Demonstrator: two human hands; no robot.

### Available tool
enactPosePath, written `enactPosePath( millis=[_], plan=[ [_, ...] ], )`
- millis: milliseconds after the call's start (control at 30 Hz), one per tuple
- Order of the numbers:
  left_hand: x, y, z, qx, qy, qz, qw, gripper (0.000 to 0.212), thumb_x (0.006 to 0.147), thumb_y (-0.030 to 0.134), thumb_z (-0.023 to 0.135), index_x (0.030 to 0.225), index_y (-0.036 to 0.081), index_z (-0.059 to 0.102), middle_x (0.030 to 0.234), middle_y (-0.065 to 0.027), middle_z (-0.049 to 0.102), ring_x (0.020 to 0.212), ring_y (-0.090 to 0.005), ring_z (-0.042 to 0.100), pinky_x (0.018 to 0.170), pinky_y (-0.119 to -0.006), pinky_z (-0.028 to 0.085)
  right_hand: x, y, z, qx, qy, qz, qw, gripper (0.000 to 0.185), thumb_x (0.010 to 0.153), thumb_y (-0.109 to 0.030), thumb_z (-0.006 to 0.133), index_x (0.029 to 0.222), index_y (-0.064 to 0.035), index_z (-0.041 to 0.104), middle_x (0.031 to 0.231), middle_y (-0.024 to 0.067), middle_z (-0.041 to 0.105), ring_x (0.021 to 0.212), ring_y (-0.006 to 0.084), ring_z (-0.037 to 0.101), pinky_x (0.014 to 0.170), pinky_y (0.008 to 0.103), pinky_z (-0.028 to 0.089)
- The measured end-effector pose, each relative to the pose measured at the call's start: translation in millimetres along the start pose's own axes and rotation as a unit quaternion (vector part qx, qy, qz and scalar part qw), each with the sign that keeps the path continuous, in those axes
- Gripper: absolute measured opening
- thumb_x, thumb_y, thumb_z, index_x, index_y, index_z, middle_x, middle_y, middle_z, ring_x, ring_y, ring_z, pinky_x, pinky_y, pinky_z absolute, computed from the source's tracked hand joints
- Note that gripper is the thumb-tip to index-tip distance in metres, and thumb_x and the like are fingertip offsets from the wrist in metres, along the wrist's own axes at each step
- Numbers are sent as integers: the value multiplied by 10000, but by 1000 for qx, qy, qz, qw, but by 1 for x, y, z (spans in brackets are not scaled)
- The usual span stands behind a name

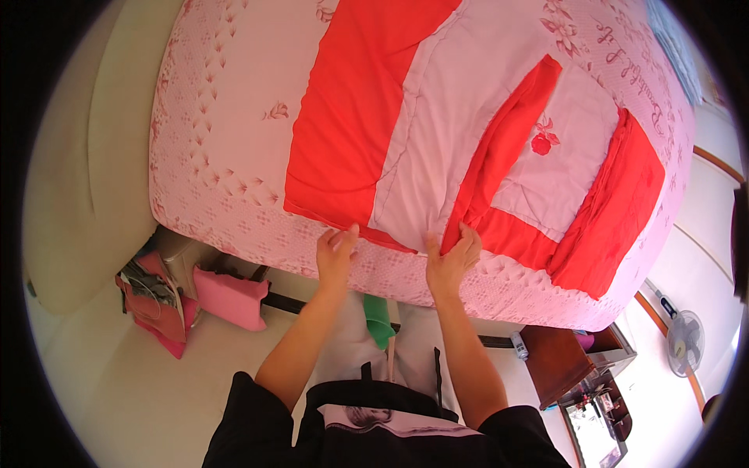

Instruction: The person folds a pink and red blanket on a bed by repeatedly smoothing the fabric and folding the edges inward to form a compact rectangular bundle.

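A red and pink quilt or quilt cover [345, 134] lies partly folded on a bed with a pink floral-print sheet [246, 140]. My left hand [336, 257] is at its near red hem, fingers apart and fingertips touching or just over the edge. To the right, my right hand [450, 266] meets the near end of a raised red fold [497, 152]. Its thumb is on the pink side and its fingers are on the red; whether they pinch the cloth is unclear. Further right, a pink panel bears a red rose [542, 143], beside another folded red band [629, 205].
A padded headboard [117, 117] borders the bed's left side. Below it stand a bag [155, 298] and a pink box or bag [231, 298]. A brown wooden cabinet [556, 357], a spray can [518, 345] and an electric fan [684, 342] are at right. Light-blue cloth [676, 50] lies at the far corner.
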State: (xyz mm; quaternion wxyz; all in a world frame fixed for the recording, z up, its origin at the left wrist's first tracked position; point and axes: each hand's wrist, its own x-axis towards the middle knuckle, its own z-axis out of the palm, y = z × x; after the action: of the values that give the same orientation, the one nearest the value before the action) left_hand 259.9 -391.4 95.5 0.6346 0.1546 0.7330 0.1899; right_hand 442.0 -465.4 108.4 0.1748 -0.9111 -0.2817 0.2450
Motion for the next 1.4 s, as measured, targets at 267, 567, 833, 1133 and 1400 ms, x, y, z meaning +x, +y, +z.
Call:
enactPosePath(
  millis=[267, 567, 833, 1133, 1400],
  plan=[
    [9, 49, 63, -186, -33, -55, 980, 570, 844, 394, 775, 1248, 66, 543, 1204, -63, 618, 1089, -229, 602, 896, -401, 522, 10, -8, 5, 244, -7, 26, 970, 247, 880, -163, 604, 992, 56, 582, 750, 204, 609, 741, 357, 612, 698, 439, 473],
    [37, 36, 42, -310, -3, -4, 951, 487, 834, 184, 717, 1269, 59, 538, 1220, -65, 628, 1101, -231, 615, 942, -411, 522, 1, 59, 21, 353, -110, 314, 875, 320, 906, -220, 674, 1142, -22, 590, 995, 99, 658, 800, 201, 596, 724, 361, 489],
    [69, 90, 15, -255, 52, 31, 965, 464, 722, 67, 578, 1185, 38, 584, 1233, -103, 621, 1126, -275, 603, 961, -477, 515, 26, -17, 12, 670, -31, 362, 647, 263, 841, -100, 694, 1081, -29, 613, 955, 47, 617, 823, 181, 600, 721, 348, 513],
    [75, 37, -4, -341, 9, -3, 940, 479, 643, -11, 501, 1112, 25, 591, 1181, -88, 639, 1144, -283, 592, 1047, -459, 450, 34, 31, 8, 593, 46, 405, 694, 345, 702, 95, 667, 1027, -7, 615, 912, 53, 605, 865, 171, 589, 793, 279, 483],
    [9, 77, 48, 137, 296, 360, 874, 662, 939, 206, 571, 1479, -58, 292, 1511, -261, 300, 1452, -362, 214, 1173, -459, 203, 44, 0, -26, 159, 221, 93, 958, 693, 840, -66, 682, 1427, 29, 326, 1408, 230, 381, 1336, 362, 346, 1110, 438, 303]
  ],
)
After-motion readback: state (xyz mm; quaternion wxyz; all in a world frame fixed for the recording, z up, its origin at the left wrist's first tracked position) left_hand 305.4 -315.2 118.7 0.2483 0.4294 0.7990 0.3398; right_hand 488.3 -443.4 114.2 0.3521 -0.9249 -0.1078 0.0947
